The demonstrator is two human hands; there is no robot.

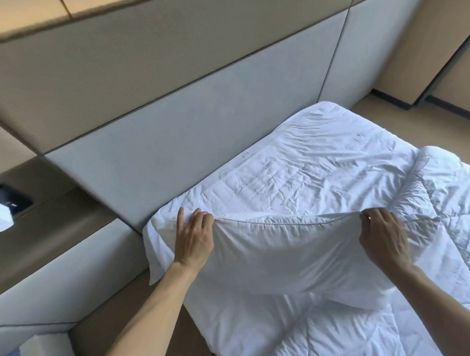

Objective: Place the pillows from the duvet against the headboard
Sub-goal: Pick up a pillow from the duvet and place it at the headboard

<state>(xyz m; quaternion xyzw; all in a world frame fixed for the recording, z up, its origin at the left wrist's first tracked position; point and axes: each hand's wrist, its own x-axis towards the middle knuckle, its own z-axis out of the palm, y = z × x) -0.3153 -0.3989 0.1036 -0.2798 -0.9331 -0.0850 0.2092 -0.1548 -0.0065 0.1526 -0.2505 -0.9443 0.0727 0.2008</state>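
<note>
Two bare forearms reach in from the bottom; the left hand (194,240) and right hand (382,236) each pinch the top seam of a white pillow (280,256), held up over the duvet (446,236). The carry looks under way; next it needs swinging toward the grey headboard (172,132). The rumpled sheet (308,161) there lies bare, and nothing blocks the way.

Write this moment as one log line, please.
stage: carrying pillow | left hand: gripping pillow top edge | right hand: gripping same edge | pillow: held over duvet, short of headboard
</note>
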